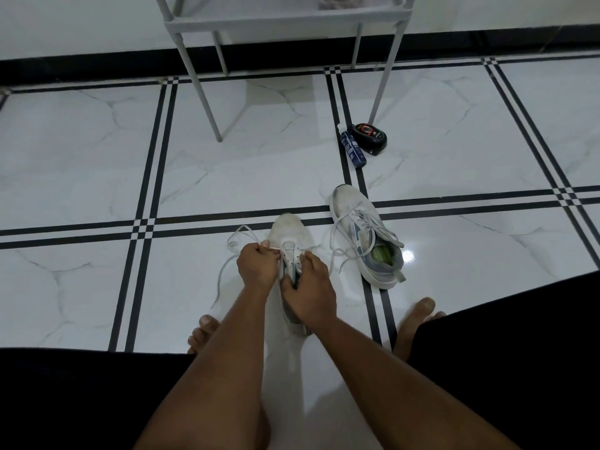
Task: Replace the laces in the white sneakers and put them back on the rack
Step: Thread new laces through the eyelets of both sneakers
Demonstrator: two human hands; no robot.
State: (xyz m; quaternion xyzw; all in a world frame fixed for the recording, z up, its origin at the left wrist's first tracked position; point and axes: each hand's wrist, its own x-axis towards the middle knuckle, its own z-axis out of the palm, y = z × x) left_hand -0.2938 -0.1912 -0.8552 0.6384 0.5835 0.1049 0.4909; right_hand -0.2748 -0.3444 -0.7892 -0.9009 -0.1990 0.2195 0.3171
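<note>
Head view: both hands (256,266) on sneaker (287,237).

White sneakers (363,235) with teal side marks and grey heels lie on a white marbled floor (81,151) crossed by black double stripes, near a blue bottle (353,149) and pale grey rack (285,21).

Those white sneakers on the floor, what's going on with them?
A person sitting on the tiled floor is working on the laces of one white sneaker. The left hand pinches its lace near the eyelets, while the right hand holds the shoe steady at the tongue. The other sneaker lies to the right, untouched, its laces loose. The rack stands beyond, with a blue bottle and a black case by its leg.
</note>
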